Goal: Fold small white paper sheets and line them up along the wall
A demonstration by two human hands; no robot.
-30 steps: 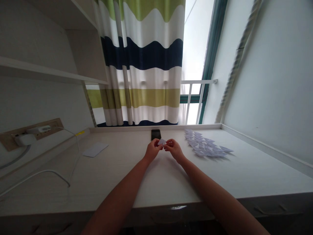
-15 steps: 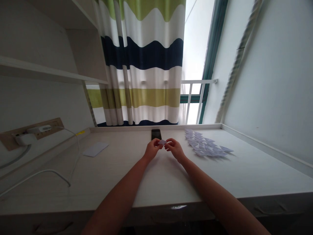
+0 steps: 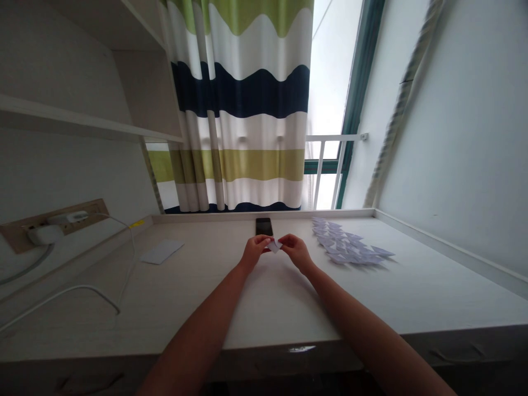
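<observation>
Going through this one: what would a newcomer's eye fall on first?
Probably the wavy-striped green, white and navy fabric curtain hanging behind the pale wood-look desk. Next, the bare left hand and bare right hand holding a small white folded paper piece between them, just in front of a black rectangular phone. On the desk's right side lies a cluster of pointed white folded papers.

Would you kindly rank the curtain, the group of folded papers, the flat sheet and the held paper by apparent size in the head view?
Largest to smallest:
1. Curtain
2. Group of folded papers
3. Flat sheet
4. Held paper, partly hidden
</observation>
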